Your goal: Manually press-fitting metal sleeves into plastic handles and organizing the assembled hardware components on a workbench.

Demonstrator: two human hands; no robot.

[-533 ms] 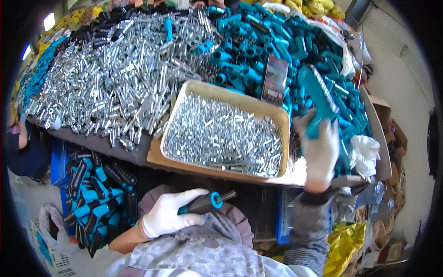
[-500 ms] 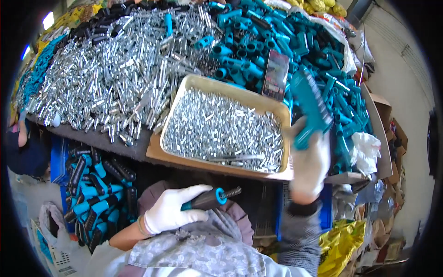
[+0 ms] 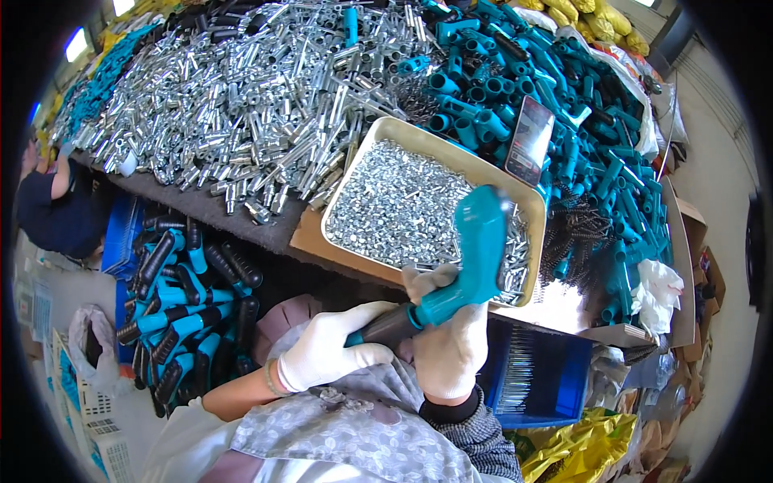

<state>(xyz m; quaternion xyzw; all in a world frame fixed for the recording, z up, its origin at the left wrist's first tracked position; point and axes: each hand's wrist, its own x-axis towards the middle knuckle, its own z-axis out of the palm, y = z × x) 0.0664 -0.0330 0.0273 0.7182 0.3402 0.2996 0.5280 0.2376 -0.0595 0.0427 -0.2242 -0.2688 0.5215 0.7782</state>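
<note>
Head view: the left hand (image 3: 322,352) grips a black handle (image 3: 384,328), the right hand (image 3: 452,354) a teal housing (image 3: 481,245), joined end to end near the tray (image 3: 447,153); whether fully seated, I cannot tell. Teal-and-black pieces (image 3: 179,310) lie assembled at left; loose teal parts (image 3: 487,121) and metal parts (image 3: 241,105) are heaped, unjoined.

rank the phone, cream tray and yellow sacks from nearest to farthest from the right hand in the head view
1. Cream tray: just beyond the right hand.
2. Phone: past the tray's far edge, toward its right end.
3. Yellow sacks: top right of the view.
</note>
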